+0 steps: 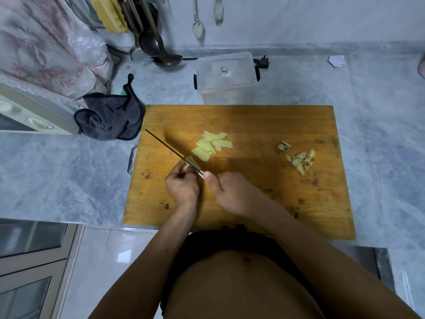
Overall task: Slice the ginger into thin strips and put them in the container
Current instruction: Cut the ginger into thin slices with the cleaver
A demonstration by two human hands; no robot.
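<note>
Several pale yellow ginger slices (211,143) lie in a loose pile at the middle of the wooden cutting board (253,120). My right hand (230,192) grips the handle of a knife (165,148), thumb on top, with the thin blade pointing away to the upper left. One ginger slice (193,162) clings to the blade near the handle. My left hand (181,185) has its fingers curled at the blade and pinches that slice. The clear plastic container (226,77) stands just behind the board with its lid on.
Brownish ginger peel scraps (299,158) lie on the board's right side. A dark cloth (110,118) sits left of the board beside a cream appliance (34,111). Ladles (161,54) hang at the back wall. The marble counter (379,134) extends to the right.
</note>
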